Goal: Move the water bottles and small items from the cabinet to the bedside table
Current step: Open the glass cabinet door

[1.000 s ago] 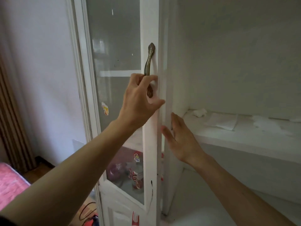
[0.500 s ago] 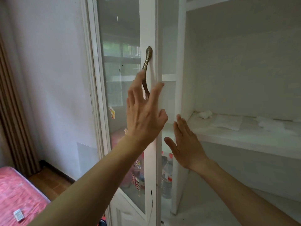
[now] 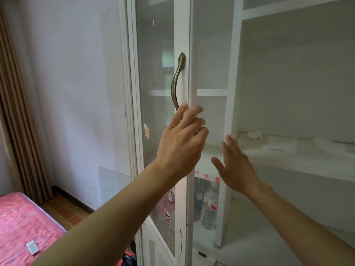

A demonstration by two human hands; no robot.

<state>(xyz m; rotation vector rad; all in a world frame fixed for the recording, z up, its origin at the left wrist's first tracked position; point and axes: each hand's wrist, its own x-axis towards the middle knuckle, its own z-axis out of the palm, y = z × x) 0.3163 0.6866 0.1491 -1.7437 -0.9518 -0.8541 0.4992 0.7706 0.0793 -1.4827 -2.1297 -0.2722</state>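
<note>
A white cabinet (image 3: 233, 77) has a glass door (image 3: 157, 54) with a curved brass handle (image 3: 177, 79). My left hand (image 3: 182, 143) grips the handle's lower end, its fingers curled round it at the door's edge. My right hand (image 3: 235, 166) is held flat with straight fingers just in front of the cabinet's upright post, holding nothing. Below the hands, on the lower shelf behind the door edge, stands a clear water bottle (image 3: 209, 206) with a red and white label. A second bottle (image 3: 197, 196) stands behind it, partly hidden.
On the middle shelf (image 3: 288, 164) to the right lie a crumpled tissue (image 3: 254, 134) and a white paper sheet (image 3: 278, 144). At the lower left is a pink bed (image 3: 21, 223) with a small white box (image 3: 32, 247) on it. A brown curtain (image 3: 17, 112) hangs at the left.
Half a second ago my left hand's fingers were spread off the handle; now they curl round its lower end. The bottles on the lower shelf have come into view.
</note>
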